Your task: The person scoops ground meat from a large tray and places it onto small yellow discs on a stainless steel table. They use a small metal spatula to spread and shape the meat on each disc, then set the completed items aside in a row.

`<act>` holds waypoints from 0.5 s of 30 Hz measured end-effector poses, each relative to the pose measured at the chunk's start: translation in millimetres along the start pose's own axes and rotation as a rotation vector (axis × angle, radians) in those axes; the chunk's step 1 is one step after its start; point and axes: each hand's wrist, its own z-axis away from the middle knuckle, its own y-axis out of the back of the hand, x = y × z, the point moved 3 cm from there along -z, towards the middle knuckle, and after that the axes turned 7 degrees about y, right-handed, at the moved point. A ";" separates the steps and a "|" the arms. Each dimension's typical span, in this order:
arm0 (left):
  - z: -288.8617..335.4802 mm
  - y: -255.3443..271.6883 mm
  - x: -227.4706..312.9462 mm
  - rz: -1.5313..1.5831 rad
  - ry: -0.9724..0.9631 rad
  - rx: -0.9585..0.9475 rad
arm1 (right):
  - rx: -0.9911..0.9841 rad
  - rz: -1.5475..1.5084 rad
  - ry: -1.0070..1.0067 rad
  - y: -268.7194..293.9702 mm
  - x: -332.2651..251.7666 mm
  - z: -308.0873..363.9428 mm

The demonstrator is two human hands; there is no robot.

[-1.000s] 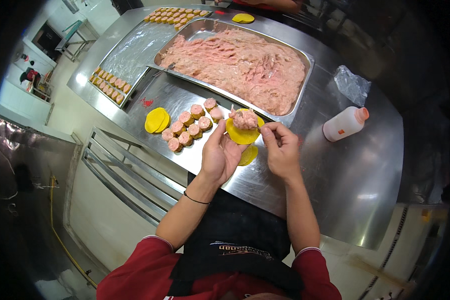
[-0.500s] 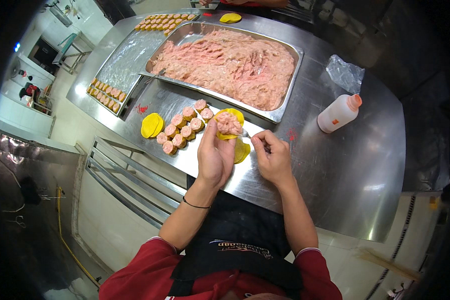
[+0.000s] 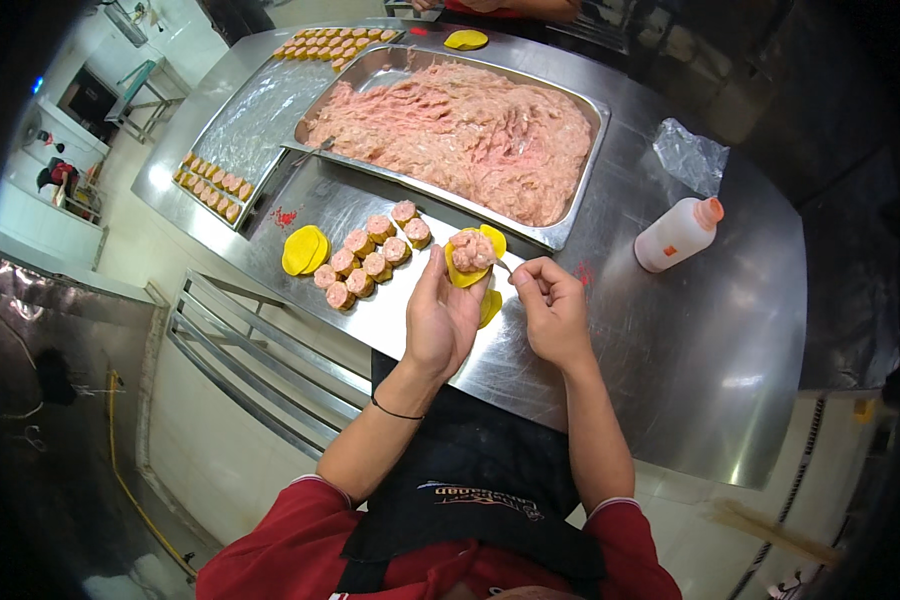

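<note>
My left hand [image 3: 442, 320] cradles a round yellow dumpling wrapper [image 3: 461, 276] in its fingers. A lump of pink minced meat [image 3: 471, 251] sits on the wrapper. My right hand [image 3: 556, 312] pinches a small metal utensil [image 3: 505, 266], whose tip touches the meat's right side; its head is hidden. Below the left fingers, more yellow wrappers [image 3: 491, 306] show in part. Just left of that hand, several open-topped dumplings [image 3: 377, 265] with pink filling stand upright in two rows on a white board [image 3: 395, 302].
Beyond my hands stands a large metal pan [image 3: 560, 232] of minced meat. A wrapper stack [image 3: 303, 251] lies left, and a lined tray [image 3: 250, 122] bears more dumplings. A white bottle [image 3: 678, 235] and a plastic bag [image 3: 690, 157] are right. Another person's hand [image 3: 485, 4] shows at the far edge.
Both hands have shifted slightly right, the wrapper with them. The meat now sits more rounded in the wrapper, with the utensil still against its right side.
</note>
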 end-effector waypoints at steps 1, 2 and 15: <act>-0.6 2.3 0.2 0.057 0.017 0.014 | -0.005 -0.063 -0.024 -0.5 1.5 0.5; -1.0 4.6 0.6 0.113 0.034 0.028 | -0.005 -0.124 -0.058 -0.5 3.0 1.0; -10.5 -0.2 10.7 0.037 0.061 0.043 | 0.141 0.777 0.241 18.3 -34.1 -121.9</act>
